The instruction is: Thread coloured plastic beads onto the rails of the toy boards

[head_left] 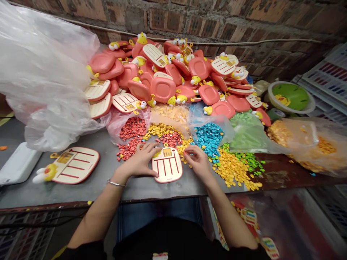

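Observation:
In the head view, a cream slotted toy board [168, 169] with a red rim lies flat at the table's front. My left hand [141, 159] holds its left side, thumb at the lower left edge and fingers over the top left corner, partly hiding the yellow head end. Just right of the board, my right hand [198, 160] is closed in a pinch. What looks like a tiny red piece shows at its fingertips, too small to make out well. Loose red pieces [132, 130], yellow pieces [235, 169] and blue pieces [208, 137] are heaped beyond and beside the hands.
Many red-backed toy boards [162, 88] are piled against the brick wall [217, 21]. Another slotted board [77, 165] lies at left beside a white box [20, 162]. A large plastic bag [46, 72] bulges at far left. Green pieces [248, 162] and a green bowl [295, 95] are on the right.

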`<state>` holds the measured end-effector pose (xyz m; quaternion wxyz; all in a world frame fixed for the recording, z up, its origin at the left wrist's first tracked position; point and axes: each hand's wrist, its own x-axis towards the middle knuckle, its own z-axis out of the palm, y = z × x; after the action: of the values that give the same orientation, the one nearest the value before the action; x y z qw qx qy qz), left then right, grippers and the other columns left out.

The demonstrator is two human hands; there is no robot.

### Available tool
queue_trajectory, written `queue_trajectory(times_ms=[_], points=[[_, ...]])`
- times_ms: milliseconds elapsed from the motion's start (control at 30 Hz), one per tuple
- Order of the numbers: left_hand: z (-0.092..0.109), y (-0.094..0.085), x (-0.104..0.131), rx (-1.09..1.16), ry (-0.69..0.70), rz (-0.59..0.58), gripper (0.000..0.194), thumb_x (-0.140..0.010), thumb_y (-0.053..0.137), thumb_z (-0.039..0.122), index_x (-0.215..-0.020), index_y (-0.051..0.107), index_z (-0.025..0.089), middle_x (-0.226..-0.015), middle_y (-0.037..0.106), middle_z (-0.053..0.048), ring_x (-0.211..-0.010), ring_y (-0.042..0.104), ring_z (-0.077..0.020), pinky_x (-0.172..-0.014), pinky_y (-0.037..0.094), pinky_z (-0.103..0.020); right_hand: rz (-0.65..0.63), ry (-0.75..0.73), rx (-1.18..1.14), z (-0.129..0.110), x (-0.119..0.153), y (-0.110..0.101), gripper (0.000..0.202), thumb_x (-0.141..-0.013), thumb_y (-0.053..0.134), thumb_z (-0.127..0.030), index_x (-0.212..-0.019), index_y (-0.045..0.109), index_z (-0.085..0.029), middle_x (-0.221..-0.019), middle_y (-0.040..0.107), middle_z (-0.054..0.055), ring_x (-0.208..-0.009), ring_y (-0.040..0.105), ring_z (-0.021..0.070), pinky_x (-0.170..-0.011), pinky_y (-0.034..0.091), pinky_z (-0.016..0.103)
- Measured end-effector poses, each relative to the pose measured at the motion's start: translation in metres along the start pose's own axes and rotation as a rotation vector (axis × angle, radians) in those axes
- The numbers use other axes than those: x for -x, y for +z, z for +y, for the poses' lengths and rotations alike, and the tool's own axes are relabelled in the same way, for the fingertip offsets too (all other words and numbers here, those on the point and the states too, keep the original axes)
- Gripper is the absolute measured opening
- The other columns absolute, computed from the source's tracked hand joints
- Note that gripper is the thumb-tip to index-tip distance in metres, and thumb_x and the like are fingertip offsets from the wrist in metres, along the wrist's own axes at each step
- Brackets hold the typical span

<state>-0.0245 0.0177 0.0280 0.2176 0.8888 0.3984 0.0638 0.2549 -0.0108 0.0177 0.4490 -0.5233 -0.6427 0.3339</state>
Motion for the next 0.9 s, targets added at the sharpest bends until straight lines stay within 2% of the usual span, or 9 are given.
queue_trajectory(times_ms=[133,267,400,533,633,767,900], points=[[0.003,0.006,-0.001,-0.025,0.025,-0.029,0.103,-0.066,0.07,0.072,-0.15,0.031,0.027,-0.154,0.032,-0.016,-0.14,0.027,-0.0398,-0.11,0.015,-0.058,-0.227,-0.185,0.253,0.003,-0.025,0.02,0.009,-0.09,0.059,-0.024,-0.087,0.066,-0.021,-0.091,0.068,0.007,-0.09,0.061,0.0219,-0.082,0.049,0.037],[0.003,0.011,-0.002,-0.057,0.014,-0.059,0.107,-0.065,0.067,0.074,-0.152,0.028,0.025,-0.156,0.03,-0.017,-0.141,0.023,-0.0407,-0.11,0.011,-0.061,-0.272,-0.297,0.447,0.015,-0.039,0.031,0.014,-0.09,0.058,-0.018,-0.08,0.067,-0.021,-0.088,0.067,0.008,-0.091,0.056,0.0241,-0.083,0.046,0.039],[0.002,0.012,-0.002,-0.075,-0.011,-0.06,0.107,-0.065,0.066,0.076,-0.151,0.029,0.025,-0.156,0.031,-0.016,-0.141,0.024,-0.0409,-0.109,0.01,-0.062,-0.268,-0.348,0.406,0.018,-0.027,0.027,0.018,-0.092,0.054,-0.018,-0.081,0.068,-0.021,-0.089,0.065,0.009,-0.09,0.054,0.0235,-0.081,0.046,0.038],[0.004,0.01,-0.002,-0.058,-0.013,-0.053,0.105,-0.066,0.067,0.074,-0.151,0.03,0.027,-0.156,0.032,-0.015,-0.138,0.029,-0.0403,-0.109,0.015,-0.058,-0.273,-0.301,0.326,0.014,-0.009,0.026,0.015,-0.092,0.055,-0.019,-0.085,0.069,-0.021,-0.082,0.064,0.007,-0.083,0.057,0.022,-0.075,0.047,0.035],[0.005,0.009,-0.002,-0.046,0.004,-0.042,0.105,-0.066,0.068,0.074,-0.151,0.03,0.026,-0.156,0.033,-0.014,-0.138,0.03,-0.0398,-0.11,0.018,-0.055,-0.271,-0.278,0.268,0.009,-0.005,0.043,0.013,-0.092,0.057,-0.019,-0.087,0.069,-0.022,-0.083,0.067,0.006,-0.083,0.061,0.0212,-0.076,0.048,0.034],[0.004,0.01,-0.003,-0.047,0.004,-0.046,0.107,-0.064,0.069,0.076,-0.151,0.031,0.026,-0.156,0.033,-0.014,-0.139,0.03,-0.0392,-0.111,0.016,-0.054,-0.323,-0.345,0.244,0.001,-0.01,0.073,0.015,-0.092,0.056,-0.018,-0.096,0.069,-0.021,-0.091,0.072,0.007,-0.09,0.063,0.0218,-0.083,0.049,0.036],[0.002,0.012,-0.003,-0.051,0.011,-0.038,0.108,-0.065,0.068,0.076,-0.152,0.029,0.026,-0.157,0.031,-0.013,-0.141,0.028,-0.0386,-0.111,0.014,-0.054,-0.334,-0.284,0.221,-0.002,-0.012,0.081,0.009,-0.089,0.061,-0.02,-0.095,0.069,-0.02,-0.087,0.073,0.006,-0.081,0.065,0.02,-0.077,0.05,0.033]])
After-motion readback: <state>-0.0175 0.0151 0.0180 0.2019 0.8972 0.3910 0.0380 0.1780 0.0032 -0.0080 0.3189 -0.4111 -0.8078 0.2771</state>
